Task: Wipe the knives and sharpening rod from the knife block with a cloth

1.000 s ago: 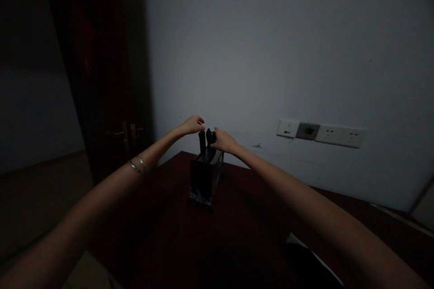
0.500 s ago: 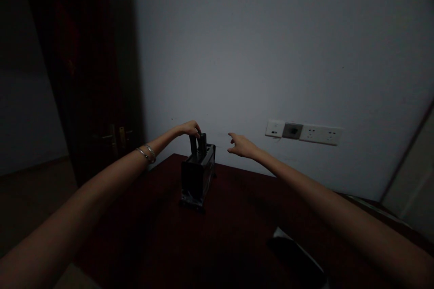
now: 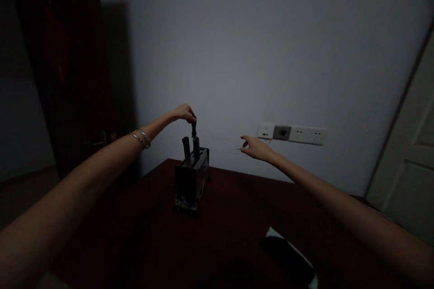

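Note:
A dark knife block point(image 3: 187, 185) stands on the table, with two black knife handles point(image 3: 186, 148) sticking up from its top. Above its far slots, my left hand point(image 3: 184, 113) is closed on the black handle of a knife point(image 3: 193, 127). Only a short piece below that handle shows; the lower part is hidden behind the other handles. To the right of the block, my right hand point(image 3: 256, 148) hovers over the table in front of the wall. Its thumb and index finger are apart, and it holds nothing.
The dark red table point(image 3: 227, 216) meets a pale wall. A black object on a white sheet point(image 3: 290, 253) lies near the front right. Wall sockets point(image 3: 291, 133) sit behind my right hand. A dark door is at the left, a pale door point(image 3: 407, 180) at the right.
My left hand has risen, lifting the knife's handle higher above the block. My right hand has shifted a little to the right, and the view has turned slightly.

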A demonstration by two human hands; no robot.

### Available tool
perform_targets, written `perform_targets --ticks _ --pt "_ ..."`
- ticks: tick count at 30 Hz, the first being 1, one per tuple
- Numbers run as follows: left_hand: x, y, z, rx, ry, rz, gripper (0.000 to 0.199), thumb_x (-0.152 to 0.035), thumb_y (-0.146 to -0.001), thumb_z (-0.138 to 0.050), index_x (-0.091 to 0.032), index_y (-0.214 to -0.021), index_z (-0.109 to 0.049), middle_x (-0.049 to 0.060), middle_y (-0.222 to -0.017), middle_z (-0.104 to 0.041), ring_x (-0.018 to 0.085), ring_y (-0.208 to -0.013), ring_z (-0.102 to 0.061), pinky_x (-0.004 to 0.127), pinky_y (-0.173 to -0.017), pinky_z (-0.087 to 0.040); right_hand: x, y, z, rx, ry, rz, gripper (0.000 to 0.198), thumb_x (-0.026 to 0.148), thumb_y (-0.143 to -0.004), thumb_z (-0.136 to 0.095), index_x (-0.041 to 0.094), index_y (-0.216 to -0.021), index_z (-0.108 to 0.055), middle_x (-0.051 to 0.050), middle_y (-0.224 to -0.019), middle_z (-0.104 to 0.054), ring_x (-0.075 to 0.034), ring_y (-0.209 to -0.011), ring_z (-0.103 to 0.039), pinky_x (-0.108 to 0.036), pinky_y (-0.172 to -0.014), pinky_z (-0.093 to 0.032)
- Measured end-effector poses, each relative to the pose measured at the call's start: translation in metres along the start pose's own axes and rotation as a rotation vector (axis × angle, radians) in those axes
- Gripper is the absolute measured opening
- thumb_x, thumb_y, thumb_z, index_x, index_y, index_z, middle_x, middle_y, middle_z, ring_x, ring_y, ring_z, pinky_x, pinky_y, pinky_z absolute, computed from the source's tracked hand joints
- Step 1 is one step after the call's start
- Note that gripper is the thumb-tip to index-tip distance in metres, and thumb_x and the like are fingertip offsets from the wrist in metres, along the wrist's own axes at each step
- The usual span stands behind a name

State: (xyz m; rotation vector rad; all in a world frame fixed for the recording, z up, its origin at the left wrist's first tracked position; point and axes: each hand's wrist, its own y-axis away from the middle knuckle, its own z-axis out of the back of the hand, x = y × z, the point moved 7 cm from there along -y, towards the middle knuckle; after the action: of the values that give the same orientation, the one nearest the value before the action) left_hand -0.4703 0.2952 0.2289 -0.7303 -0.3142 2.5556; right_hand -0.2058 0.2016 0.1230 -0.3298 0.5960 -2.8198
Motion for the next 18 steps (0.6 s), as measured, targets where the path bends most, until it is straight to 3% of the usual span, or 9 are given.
perform_targets --ticks 7,13,18 --pt "-0.050 -0.012 0.064 -0.149 -0.057 -0.042 0.015 -0.024 -0.054 -0.070 -0.011 -0.061 -0.066 0.004 -0.050 -0.059 0.014 -0.057 -0.056 0.026 -0.059 -0.043 -0.009 0.003 0.017 -0.052 -0.028 -0.044 0.048 0.022 -0.074 -0.056 0.010 -0.120 -0.050 -0.013 -0.100 -0.067 -0.024 -0.097 -0.060 -0.030 -0.081 -0.043" --pt "-0.110 -0.010 0.114 -0.293 -0.046 -0.191 0.023 -0.020 -0.052 -0.073 -0.004 -0.065 -0.066 0.005 -0.054 -0.056 0.018 -0.070 -0.057 0.032 -0.068 -0.045 -0.008 0.004 0.030 -0.055 -0.159 -0.104 0.041 0.019 -0.075 -0.053 0.006 -0.114 -0.055 -0.015 -0.090 -0.069 -0.019 -0.074 -0.065 -0.026 -0.067 -0.048" --pt "-0.162 0.017 0.131 -0.410 -0.038 -0.316 0.028 -0.020 -0.060 -0.069 0.002 -0.077 -0.065 0.004 -0.063 -0.055 0.019 -0.079 -0.057 0.036 -0.075 -0.043 0.020 0.015 0.035 0.017 -0.384 -0.100 0.032 0.021 -0.081 -0.046 0.005 -0.107 -0.057 -0.013 -0.088 -0.069 -0.016 -0.067 -0.066 -0.022 -0.053 -0.050"
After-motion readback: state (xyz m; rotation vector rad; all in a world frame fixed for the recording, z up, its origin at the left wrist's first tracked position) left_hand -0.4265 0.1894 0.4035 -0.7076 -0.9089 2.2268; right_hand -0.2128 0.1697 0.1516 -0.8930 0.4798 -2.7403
